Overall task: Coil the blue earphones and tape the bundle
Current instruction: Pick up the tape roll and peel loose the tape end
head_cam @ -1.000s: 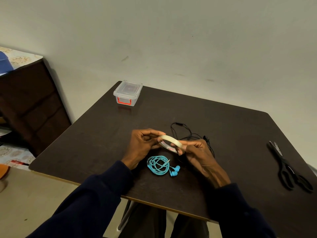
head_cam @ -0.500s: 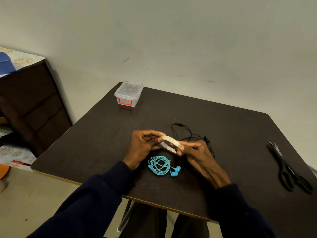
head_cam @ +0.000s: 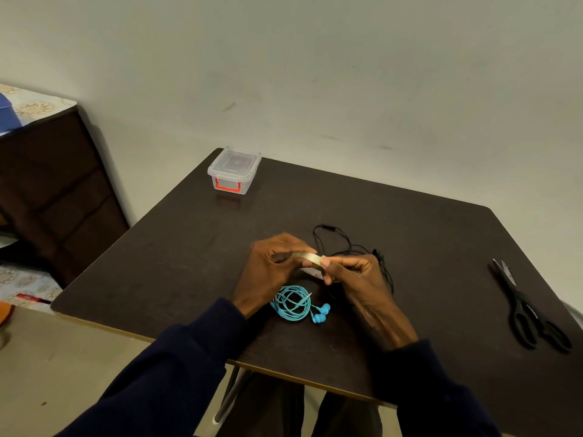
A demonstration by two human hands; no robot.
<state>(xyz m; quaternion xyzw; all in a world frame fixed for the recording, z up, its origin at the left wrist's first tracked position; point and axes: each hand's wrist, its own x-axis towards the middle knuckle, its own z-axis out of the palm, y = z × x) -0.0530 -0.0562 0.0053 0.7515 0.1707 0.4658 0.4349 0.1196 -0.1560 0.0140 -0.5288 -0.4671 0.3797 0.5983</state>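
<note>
Head view: nearest, the blue earphones [head_cam: 291, 303] lie loosely coiled on the dark table [head_cam: 176, 263], light and limp, likely to spring open, so best pinched across the whole loop, clear of the buds. Just beyond them, the left hand [head_cam: 268, 269] and right hand [head_cam: 358, 275] each pinch a tape roll [head_cam: 308, 257] between curled fingers and thumb, probably hunting its free end; black earphones [head_cam: 334, 238] lie behind.

Left sleeve [head_cam: 176, 373]: long, dark navy, soft fabric in loose folds, with a plain cuff at the wrist.
Right sleeve [head_cam: 435, 389]: same dark navy and cut; nearly black in the shade at near right.
Hands: left hand [head_cam: 271, 269] and right hand [head_cam: 356, 275] bare beyond the cuffs.
Trousers [head_cam: 268, 411]: dark, perhaps grey-brown; the dim near view makes the colour hard to tell.
</note>
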